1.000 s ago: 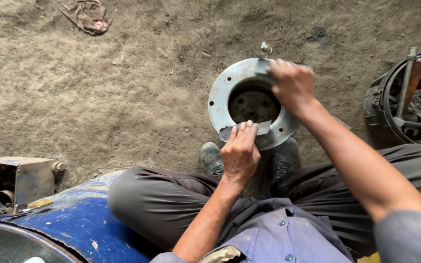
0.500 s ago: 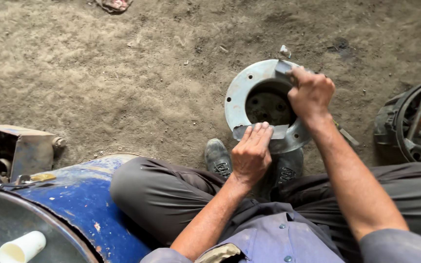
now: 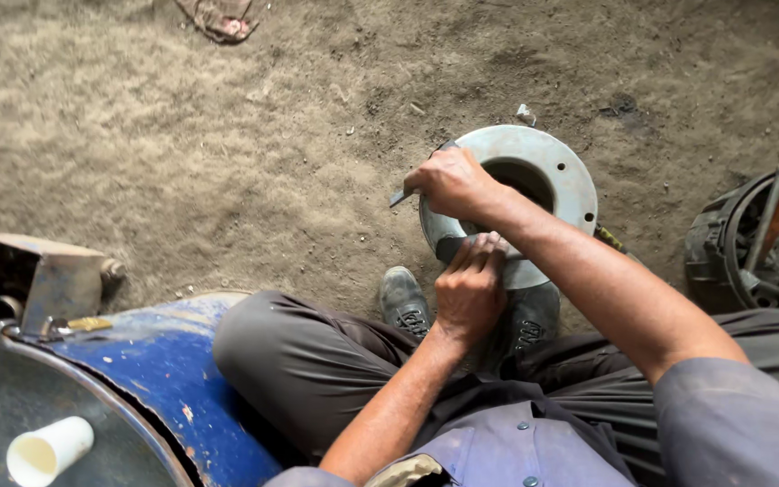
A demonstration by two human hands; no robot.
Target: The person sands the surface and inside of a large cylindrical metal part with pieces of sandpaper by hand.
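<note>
Dusty earthen floor (image 3: 182,180) lay under a round grey metal flange (image 3: 552,171), propped against the person's shoes (image 3: 405,302). Right hand (image 3: 451,183) had its fingers closed around a thin metal tool (image 3: 398,197) at the flange's left rim. Left hand (image 3: 469,287) pressed curled fingers on the lower rim. Beside the knee stood a blue drum (image 3: 173,370) with a white cup (image 3: 49,448)

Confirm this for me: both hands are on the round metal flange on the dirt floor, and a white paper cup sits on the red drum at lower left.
Not quite. The head view shows the drum is blue, not red. The rest holds: left hand and right hand are on the round metal flange, and the white cup sits on the drum at lower left.
</note>
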